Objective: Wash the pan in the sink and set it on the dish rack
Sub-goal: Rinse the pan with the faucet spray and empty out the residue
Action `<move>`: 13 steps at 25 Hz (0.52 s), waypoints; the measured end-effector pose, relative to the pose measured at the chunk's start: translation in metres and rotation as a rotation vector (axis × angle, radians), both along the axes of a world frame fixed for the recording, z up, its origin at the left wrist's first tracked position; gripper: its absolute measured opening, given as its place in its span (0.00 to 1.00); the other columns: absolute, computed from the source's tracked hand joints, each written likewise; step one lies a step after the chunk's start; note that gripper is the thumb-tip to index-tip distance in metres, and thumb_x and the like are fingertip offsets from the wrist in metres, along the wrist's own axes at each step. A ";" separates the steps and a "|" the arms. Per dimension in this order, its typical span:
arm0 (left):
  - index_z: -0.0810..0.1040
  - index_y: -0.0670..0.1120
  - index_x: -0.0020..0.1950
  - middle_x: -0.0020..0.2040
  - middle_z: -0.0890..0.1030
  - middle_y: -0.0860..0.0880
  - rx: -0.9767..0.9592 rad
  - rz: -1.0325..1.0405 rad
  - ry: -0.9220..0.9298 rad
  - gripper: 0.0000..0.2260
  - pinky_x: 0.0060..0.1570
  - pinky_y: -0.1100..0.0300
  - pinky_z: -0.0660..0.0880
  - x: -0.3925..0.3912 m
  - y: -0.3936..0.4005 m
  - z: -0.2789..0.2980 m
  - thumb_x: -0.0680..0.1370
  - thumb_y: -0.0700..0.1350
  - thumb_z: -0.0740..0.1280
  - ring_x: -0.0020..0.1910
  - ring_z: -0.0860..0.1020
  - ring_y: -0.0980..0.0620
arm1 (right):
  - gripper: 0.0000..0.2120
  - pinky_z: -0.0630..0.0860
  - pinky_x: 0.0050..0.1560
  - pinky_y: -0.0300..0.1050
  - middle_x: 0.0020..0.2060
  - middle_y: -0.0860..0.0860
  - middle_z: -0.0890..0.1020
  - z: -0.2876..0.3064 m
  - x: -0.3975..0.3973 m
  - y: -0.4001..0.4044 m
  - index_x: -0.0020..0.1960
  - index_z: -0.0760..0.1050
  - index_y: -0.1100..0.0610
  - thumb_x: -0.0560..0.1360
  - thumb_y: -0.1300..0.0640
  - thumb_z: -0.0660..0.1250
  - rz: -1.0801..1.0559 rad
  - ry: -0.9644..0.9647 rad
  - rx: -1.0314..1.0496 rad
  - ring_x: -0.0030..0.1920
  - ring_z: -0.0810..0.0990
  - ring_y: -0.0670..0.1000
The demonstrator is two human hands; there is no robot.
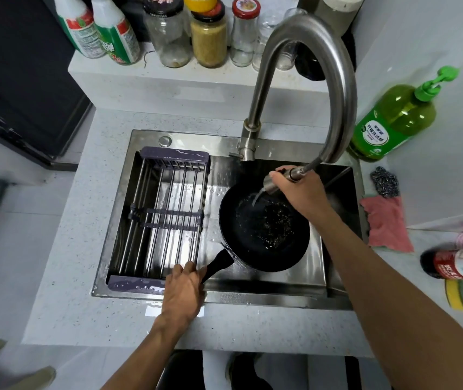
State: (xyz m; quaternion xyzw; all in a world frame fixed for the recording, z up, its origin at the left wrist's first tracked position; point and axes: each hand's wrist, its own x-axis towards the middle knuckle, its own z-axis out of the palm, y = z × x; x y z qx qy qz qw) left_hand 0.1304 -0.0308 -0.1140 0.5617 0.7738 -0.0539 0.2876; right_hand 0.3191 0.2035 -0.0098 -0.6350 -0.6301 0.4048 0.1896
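Head view: round black pan (264,229), seemingly wet.

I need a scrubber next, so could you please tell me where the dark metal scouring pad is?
The dark metal scouring pad lies on the counter right of the steel sink, just above the pink cloth and below the green soap bottle.

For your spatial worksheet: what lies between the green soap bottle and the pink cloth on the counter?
In the head view, a dark steel scouring pad lies between the green soap bottle and the pink cloth, touching the cloth's upper edge.
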 end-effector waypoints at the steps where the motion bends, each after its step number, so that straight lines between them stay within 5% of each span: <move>1: 0.70 0.58 0.70 0.60 0.73 0.51 -0.004 0.002 0.002 0.22 0.62 0.55 0.68 0.000 0.000 0.000 0.77 0.48 0.67 0.58 0.67 0.50 | 0.08 0.80 0.52 0.54 0.36 0.51 0.85 0.000 -0.004 -0.003 0.43 0.83 0.48 0.73 0.45 0.69 0.024 0.028 0.004 0.43 0.84 0.52; 9: 0.67 0.58 0.73 0.60 0.73 0.51 0.009 -0.006 0.009 0.24 0.62 0.55 0.67 0.001 0.002 0.005 0.77 0.47 0.66 0.59 0.68 0.50 | 0.11 0.78 0.54 0.50 0.39 0.50 0.85 0.000 0.011 0.018 0.43 0.82 0.52 0.73 0.46 0.68 0.029 -0.095 0.063 0.44 0.81 0.50; 13: 0.68 0.59 0.72 0.57 0.73 0.51 0.020 -0.014 -0.008 0.24 0.59 0.56 0.68 0.000 0.003 0.005 0.77 0.47 0.66 0.56 0.69 0.50 | 0.14 0.74 0.41 0.44 0.33 0.52 0.82 0.001 0.027 0.027 0.36 0.79 0.56 0.72 0.46 0.69 0.053 -0.182 0.083 0.39 0.80 0.52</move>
